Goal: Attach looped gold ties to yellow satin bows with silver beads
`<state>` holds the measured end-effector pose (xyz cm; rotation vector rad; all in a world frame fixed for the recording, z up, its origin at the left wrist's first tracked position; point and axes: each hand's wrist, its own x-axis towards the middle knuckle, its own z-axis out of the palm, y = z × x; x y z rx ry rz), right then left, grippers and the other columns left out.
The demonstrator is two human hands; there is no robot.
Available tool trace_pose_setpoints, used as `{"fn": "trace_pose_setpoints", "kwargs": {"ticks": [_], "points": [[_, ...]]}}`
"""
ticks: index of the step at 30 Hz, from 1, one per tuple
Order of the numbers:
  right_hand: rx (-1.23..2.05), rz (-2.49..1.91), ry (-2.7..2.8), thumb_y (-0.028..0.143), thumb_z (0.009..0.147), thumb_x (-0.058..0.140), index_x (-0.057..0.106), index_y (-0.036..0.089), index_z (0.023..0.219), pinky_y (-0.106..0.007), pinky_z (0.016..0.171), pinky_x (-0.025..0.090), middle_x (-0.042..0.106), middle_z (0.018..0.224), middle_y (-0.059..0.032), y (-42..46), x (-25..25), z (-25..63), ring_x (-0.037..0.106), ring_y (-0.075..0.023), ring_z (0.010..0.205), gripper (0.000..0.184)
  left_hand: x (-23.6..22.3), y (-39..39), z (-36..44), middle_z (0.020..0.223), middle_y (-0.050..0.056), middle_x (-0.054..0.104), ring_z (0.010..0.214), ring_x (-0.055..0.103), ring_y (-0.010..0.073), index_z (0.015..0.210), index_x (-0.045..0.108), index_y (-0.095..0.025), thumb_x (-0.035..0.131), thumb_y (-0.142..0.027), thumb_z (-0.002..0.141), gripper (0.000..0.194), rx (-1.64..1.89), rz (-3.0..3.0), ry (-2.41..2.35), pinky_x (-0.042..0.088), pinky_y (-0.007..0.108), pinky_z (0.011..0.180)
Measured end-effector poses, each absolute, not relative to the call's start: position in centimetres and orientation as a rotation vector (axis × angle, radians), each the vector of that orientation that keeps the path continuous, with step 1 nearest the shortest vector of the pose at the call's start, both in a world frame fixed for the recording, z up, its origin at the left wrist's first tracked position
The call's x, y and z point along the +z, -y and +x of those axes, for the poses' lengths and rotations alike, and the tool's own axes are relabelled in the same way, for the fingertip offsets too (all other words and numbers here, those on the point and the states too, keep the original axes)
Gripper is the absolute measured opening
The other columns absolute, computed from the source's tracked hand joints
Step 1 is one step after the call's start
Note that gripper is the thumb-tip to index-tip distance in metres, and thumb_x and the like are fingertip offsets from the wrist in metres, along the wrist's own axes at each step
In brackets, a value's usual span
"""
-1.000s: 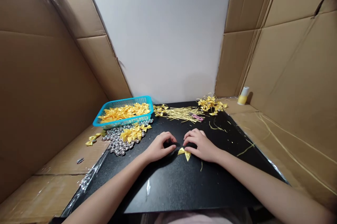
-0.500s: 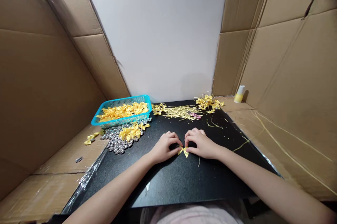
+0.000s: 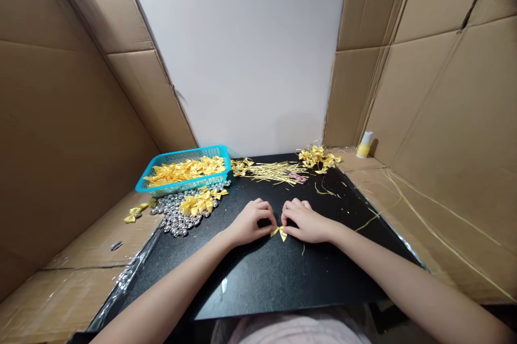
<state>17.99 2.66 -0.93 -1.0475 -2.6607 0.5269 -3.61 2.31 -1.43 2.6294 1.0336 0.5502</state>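
A small yellow ribbon bow [image 3: 280, 233] lies just above the black tabletop, between my two hands. My left hand [image 3: 257, 222] pinches its left side with thumb and forefinger. The thumb and forefinger of my right hand [image 3: 304, 220] close on its right side. The bow's tails point toward me, while its upper part is partly covered by the fingertips. To the left of my left hand is a heap of silver bells [image 3: 177, 216], with several yellow bows [image 3: 198, 202] on top of it.
A blue basket [image 3: 141, 185] of yellow bows stands back left. Cut gold ties [image 3: 266, 172] and pink-handled snips [image 3: 298, 177] lie at the back middle, beside finished-looking bows [image 3: 318, 159]. A thread spool [image 3: 364, 145] stands back right. Cardboard walls [image 3: 436, 102] flank the table.
The whole view has shifted slightly to the left. Both hands keep their pinch on the bow, with barely any movement of the fingers.
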Motion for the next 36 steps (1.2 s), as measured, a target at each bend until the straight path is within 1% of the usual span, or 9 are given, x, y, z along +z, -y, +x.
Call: {"fn": "trace_pose_setpoints", "kwargs": {"ticks": [4,8,14,21,30,36], "points": [[0.519,-1.050,2.718,0.030,0.088,0.056,0.058,0.020,0.084,-0.043,0.089,0.036,0.056,0.098,-0.0058,-2.8,-0.8,18.0,0.048,-0.0238,0.099,0.010,-1.5,-2.6,-3.6,0.085,0.004,0.064,0.084,0.053,0.0171,0.081,0.068,-0.018,0.059,-0.032,0.088,0.018,0.554,2.510,-0.977,0.037,0.030,0.080],[0.548,-1.059,2.742,0.032,0.089,0.056,0.058,0.021,0.083,-0.043,0.090,0.033,0.055,0.100,-0.0051,-3.3,-1.0,18.0,0.046,-0.0230,0.099,0.013,-2.0,-2.6,-3.7,0.085,0.003,0.065,0.083,0.053,0.0170,0.077,0.067,-0.017,0.058,-0.034,0.088,0.022,0.559,2.464,-1.052,0.035,0.031,0.082],[0.578,-1.056,2.744,0.035,0.090,0.054,0.058,0.021,0.083,-0.044,0.090,0.031,0.054,0.101,-0.0045,-3.8,-1.4,18.1,0.045,-0.0230,0.101,0.016,-2.2,-2.5,-3.7,0.086,0.002,0.067,0.083,0.053,0.0177,0.076,0.067,-0.018,0.060,-0.033,0.087,0.020,0.551,2.422,-1.116,0.034,0.031,0.081],[0.587,-1.042,2.738,0.034,0.089,0.056,0.059,0.022,0.082,-0.044,0.091,0.030,0.054,0.101,-0.0043,-3.9,-1.4,18.4,0.045,-0.0233,0.102,0.015,-2.1,-2.4,-3.6,0.086,0.002,0.066,0.084,0.052,0.0181,0.076,0.066,-0.018,0.060,-0.031,0.086,0.018,0.581,2.396,-1.123,0.034,0.031,0.081],[0.587,-0.980,2.725,0.033,0.090,0.055,0.058,0.022,0.085,-0.041,0.089,0.030,0.053,0.102,-0.0032,-4.2,-1.6,18.6,0.044,-0.0218,0.100,0.012,-2.3,-2.6,-3.6,0.085,0.003,0.067,0.083,0.054,0.0176,0.074,0.064,-0.018,0.058,-0.031,0.087,0.020,0.631,2.347,-1.102,0.035,0.031,0.081],[0.603,-0.950,2.682,0.034,0.092,0.052,0.056,0.023,0.086,-0.040,0.088,0.030,0.054,0.101,-0.0021,-4.3,-1.4,18.6,0.044,-0.0212,0.099,0.013,-2.4,-2.4,-3.7,0.082,0.002,0.067,0.081,0.054,0.0176,0.078,0.064,-0.018,0.056,-0.031,0.087,0.018,0.677,2.290,-1.121,0.037,0.030,0.079]]}}
